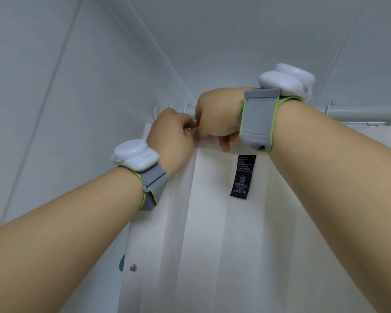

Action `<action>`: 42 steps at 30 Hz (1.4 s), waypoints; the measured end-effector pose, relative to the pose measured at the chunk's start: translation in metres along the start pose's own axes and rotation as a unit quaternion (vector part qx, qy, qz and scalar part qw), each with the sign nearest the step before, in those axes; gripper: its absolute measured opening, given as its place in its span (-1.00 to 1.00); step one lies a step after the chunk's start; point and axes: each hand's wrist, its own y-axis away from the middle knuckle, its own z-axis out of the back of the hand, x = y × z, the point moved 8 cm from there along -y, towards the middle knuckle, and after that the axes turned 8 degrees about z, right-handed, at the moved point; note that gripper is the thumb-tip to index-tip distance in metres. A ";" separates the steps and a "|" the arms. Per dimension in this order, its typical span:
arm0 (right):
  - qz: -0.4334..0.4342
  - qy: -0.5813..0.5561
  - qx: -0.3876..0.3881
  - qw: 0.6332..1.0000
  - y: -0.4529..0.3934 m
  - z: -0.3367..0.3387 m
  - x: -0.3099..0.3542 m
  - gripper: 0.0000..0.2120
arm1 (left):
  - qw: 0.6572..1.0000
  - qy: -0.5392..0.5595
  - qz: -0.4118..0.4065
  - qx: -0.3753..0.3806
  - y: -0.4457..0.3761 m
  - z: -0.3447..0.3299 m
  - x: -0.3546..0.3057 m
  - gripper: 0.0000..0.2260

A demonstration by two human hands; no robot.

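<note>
A white shower curtain (pixel 212 222) hangs below a white rod (pixel 366 112) near the ceiling. Both arms reach up to the curtain's top edge near the left end of the rod. My left hand (pixel 171 134) has its fingers curled and pinches the top hem. Right beside it, my right hand (pixel 217 116) grips the same hem, thumb pointing down. The fingertips of both hands are hidden behind the hands. White hooks (pixel 190 106) sit on the rod just above the hands. A black care label (pixel 243 176) hangs from the curtain below the right hand.
The rod ends at a wall mount (pixel 158 109) in the corner. White panelled walls (pixel 54 109) and ceiling close in on the left and above. Another hook (pixel 330 105) sits further right on the rod. A small metal stud (pixel 133 267) shows low on the left.
</note>
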 end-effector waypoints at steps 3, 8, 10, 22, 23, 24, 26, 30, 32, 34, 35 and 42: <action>0.007 -0.001 0.008 1.000 0.011 0.004 -0.002 -0.66 | 1.000 -0.011 0.008 -0.008 -0.001 0.004 -0.002 -0.83; 0.023 -0.005 0.011 1.000 0.038 0.018 0.000 -0.83 | 0.996 -0.094 -0.005 0.002 -0.008 0.002 0.005 -0.84; 0.027 -0.004 0.001 1.000 0.043 0.022 0.000 -0.88 | 0.997 -0.066 -0.015 -0.041 -0.005 0.010 0.002 -0.83; 0.032 -0.056 0.014 0.998 0.036 0.011 -0.010 -0.76 | 0.988 0.073 -0.111 0.074 0.008 0.001 -0.032 -0.76; 0.024 -0.045 0.007 0.999 0.037 0.012 -0.012 -0.76 | 0.991 0.046 -0.113 0.060 0.008 0.001 -0.030 -0.77; 0.017 -0.036 0.002 0.999 0.037 0.013 -0.013 -0.75 | 0.993 0.012 -0.110 0.042 0.007 0.003 -0.028 -0.78; 0.013 -0.025 0.001 1.000 0.037 0.013 -0.015 -0.76 | 0.992 -0.083 -0.096 0.005 0.006 0.005 -0.022 -0.77; -0.002 -0.020 0.012 1.000 0.035 0.008 -0.020 -0.75 | 0.981 -0.162 -0.099 -0.029 0.007 0.006 -0.022 -0.79; -0.008 -0.020 0.011 1.000 0.034 0.006 -0.025 -0.75 | 0.987 -0.111 -0.112 -0.013 0.008 0.003 -0.028 -0.74; -0.010 -0.031 0.005 0.999 0.035 0.006 -0.028 -0.75 | 0.990 -0.043 -0.130 0.033 0.008 -0.002 -0.033 -0.68; -0.011 -0.037 0.006 0.999 0.036 0.006 -0.029 -0.76 | 0.989 -0.006 -0.132 0.066 0.007 -0.006 -0.034 -0.68; -0.022 -0.144 -0.316 0.937 0.050 0.060 -0.066 -0.89 | 0.979 0.021 -0.129 0.157 0.004 -0.021 -0.030 -0.78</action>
